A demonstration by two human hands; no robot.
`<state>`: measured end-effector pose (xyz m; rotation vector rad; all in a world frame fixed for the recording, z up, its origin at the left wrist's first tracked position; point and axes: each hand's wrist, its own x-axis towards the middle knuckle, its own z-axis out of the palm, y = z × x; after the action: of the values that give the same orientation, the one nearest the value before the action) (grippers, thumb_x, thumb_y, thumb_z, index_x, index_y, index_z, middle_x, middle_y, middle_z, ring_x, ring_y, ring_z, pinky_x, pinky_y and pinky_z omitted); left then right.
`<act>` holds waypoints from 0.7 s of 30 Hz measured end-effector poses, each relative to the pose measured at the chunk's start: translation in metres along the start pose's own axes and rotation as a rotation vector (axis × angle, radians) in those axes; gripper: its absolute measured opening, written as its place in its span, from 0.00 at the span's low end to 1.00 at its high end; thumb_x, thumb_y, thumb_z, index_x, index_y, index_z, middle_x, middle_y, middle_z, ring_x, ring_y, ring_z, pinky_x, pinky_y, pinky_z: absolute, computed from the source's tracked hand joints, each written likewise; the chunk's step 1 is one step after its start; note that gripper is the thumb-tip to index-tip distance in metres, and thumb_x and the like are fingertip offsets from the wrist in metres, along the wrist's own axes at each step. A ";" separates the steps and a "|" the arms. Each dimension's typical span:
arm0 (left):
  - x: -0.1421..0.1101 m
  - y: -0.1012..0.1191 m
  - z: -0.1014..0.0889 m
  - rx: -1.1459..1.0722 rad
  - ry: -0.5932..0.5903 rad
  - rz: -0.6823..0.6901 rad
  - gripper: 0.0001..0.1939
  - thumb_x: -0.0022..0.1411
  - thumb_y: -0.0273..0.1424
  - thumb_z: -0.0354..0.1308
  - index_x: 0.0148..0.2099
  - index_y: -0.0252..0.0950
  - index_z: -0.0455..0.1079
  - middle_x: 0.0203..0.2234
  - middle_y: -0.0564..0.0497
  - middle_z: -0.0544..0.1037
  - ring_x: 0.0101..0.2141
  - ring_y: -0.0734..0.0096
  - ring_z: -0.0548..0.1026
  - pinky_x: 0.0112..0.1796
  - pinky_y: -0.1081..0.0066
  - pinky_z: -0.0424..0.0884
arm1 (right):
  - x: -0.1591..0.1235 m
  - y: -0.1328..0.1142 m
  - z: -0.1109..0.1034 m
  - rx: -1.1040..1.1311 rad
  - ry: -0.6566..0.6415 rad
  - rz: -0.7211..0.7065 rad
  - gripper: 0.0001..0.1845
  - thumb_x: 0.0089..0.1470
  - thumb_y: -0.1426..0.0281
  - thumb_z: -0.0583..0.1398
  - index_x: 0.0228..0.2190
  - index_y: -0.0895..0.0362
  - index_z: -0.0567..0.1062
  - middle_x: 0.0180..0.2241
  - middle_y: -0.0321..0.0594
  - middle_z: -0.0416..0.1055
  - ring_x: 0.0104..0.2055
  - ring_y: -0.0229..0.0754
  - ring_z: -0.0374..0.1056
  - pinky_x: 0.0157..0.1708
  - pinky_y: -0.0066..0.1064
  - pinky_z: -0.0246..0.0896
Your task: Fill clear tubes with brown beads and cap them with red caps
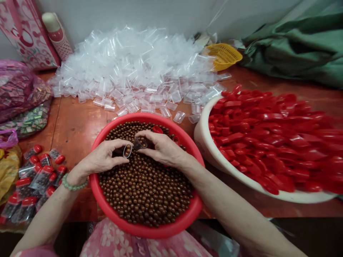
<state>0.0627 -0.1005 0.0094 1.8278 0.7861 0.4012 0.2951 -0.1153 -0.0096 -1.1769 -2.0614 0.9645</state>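
Brown round balls [144,189] fill a red basin [97,200] in front of me. Over them, my left hand [103,155] pinches a clear plastic tube [127,151] by its sides, with brown balls showing in its mouth. Close beside it, my right hand [163,148] grips a second clear tube [140,143] between thumb and fingers; it also has balls at its opening. The two tubes face each other, almost touching. Red plastic caps [157,129] lie on the balls behind my right hand.
A large heap of clear tubes [139,67] lies behind the basin, near a yellow basket [225,56]. At right, a white tub [202,137] overflows with red caps [268,142]. Filled, red-capped tubes [40,175] lie at left beside plastic bags [21,96]. Green cloth [297,50] sits back right.
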 end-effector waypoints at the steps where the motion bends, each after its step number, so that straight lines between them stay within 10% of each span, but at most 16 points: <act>1: -0.002 -0.001 0.001 -0.085 0.028 -0.012 0.21 0.58 0.28 0.61 0.54 0.34 0.68 0.48 0.45 0.75 0.49 0.64 0.72 0.53 0.64 0.65 | 0.001 0.000 0.003 -0.025 -0.024 0.001 0.18 0.52 0.75 0.61 0.47 0.58 0.71 0.45 0.42 0.76 0.46 0.43 0.72 0.49 0.36 0.66; 10: -0.011 -0.007 0.002 -0.688 -0.021 -0.092 0.21 0.61 0.38 0.60 0.54 0.35 0.68 0.45 0.43 0.75 0.46 0.65 0.75 0.49 0.64 0.69 | 0.011 -0.008 0.021 -0.187 -0.217 -0.007 0.18 0.53 0.80 0.57 0.47 0.59 0.72 0.44 0.46 0.77 0.47 0.45 0.73 0.49 0.36 0.66; 21: -0.021 0.001 0.010 -1.088 0.030 -0.094 0.22 0.59 0.32 0.63 0.55 0.37 0.68 0.42 0.45 0.75 0.44 0.63 0.77 0.47 0.64 0.71 | 0.007 -0.014 0.010 -0.208 -0.164 -0.097 0.29 0.55 0.76 0.57 0.58 0.56 0.63 0.55 0.48 0.69 0.57 0.48 0.66 0.57 0.45 0.62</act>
<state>0.0540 -0.1221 0.0081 0.7657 0.4969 0.6346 0.2776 -0.1174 -0.0028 -1.1190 -2.3740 0.8408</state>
